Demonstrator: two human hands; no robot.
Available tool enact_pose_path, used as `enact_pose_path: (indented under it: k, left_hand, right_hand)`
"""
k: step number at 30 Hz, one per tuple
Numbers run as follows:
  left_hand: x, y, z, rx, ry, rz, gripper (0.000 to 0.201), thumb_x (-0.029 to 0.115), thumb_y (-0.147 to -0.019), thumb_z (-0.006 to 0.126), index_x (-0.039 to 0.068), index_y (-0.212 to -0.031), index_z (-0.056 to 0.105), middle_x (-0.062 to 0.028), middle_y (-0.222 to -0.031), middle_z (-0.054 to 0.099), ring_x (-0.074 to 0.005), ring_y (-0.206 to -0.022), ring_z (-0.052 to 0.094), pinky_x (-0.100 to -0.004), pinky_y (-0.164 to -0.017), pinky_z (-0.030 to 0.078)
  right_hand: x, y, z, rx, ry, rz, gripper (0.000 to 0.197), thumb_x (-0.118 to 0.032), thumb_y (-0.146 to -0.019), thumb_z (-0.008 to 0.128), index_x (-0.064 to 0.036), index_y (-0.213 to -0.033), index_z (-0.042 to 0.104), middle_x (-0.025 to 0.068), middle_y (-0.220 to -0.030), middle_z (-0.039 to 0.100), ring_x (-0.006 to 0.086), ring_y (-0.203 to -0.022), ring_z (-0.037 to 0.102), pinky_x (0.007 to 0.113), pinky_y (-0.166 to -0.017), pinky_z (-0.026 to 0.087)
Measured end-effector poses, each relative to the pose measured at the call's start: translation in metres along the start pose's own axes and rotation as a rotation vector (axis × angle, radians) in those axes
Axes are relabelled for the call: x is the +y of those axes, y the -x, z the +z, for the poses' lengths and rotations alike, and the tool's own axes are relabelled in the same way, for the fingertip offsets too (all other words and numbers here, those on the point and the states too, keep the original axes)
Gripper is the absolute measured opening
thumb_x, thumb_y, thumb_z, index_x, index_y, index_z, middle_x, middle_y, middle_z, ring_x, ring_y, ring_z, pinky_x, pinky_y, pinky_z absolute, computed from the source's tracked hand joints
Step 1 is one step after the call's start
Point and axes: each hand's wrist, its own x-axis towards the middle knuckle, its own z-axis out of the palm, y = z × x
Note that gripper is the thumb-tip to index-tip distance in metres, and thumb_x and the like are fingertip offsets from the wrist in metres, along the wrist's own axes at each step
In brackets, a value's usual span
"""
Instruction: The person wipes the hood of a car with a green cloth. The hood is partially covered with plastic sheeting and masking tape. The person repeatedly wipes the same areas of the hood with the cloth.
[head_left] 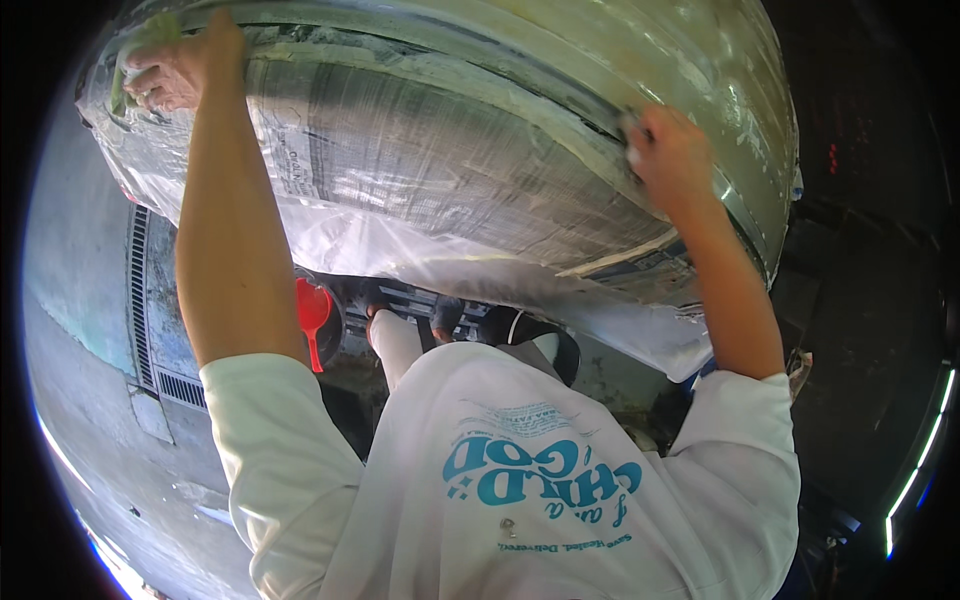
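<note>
A large curved panel point(610, 50), pale and wet, looks like vehicle bodywork and spans the top of the view. Below its dark seam, printed newspaper point(400, 140) and clear plastic sheeting point(350, 235) cover the lower side. My left hand point(180, 75) is at the far left end, its fingers curled round a light green cloth point(160, 32) against the surface. At the right, my right hand point(672, 155) is closed against the panel beside the seam. A small greyish edge shows at its fingertips, but what it holds is mostly hidden.
A red plastic dipper point(314, 308) rests in a dark bucket near my feet. Slotted drain grating point(140, 290) runs along the grey floor point(85, 260) at the left. A dark rounded object with a white stripe point(530, 335) lies below the sheeting.
</note>
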Motion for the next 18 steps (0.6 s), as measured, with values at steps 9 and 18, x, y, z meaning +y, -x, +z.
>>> enact_pose_path:
  k: [9,18]
  left_hand:
    - [0.018,0.009,-0.011,-0.039,0.013,0.016,0.15,0.054,-0.072,0.088,-0.01,-0.16,-0.014,-0.0485,-0.164,-0.002,-0.0631,-0.154,0.008,-0.0595,-0.129,0.016]
    - [0.019,0.008,-0.01,0.022,-0.021,0.005,0.142,0.051,-0.072,0.09,-0.006,-0.161,-0.005,-0.0485,-0.163,0.004,-0.0648,-0.152,0.016,-0.0614,-0.127,0.02]
  right_hand:
    - [-0.128,-0.147,0.04,-0.122,-0.199,-0.156,0.021,-0.026,-0.089,0.078,-0.0098,-0.1,0.071,0.0141,-0.094,0.073,0.0332,-0.087,0.073,0.048,-0.076,0.06]
    - [0.047,0.032,-0.013,-0.039,-0.048,0.147,0.017,-0.026,-0.096,0.074,-0.01,-0.091,0.071,0.0103,-0.086,0.069,0.0324,-0.082,0.07,0.043,-0.072,0.056]
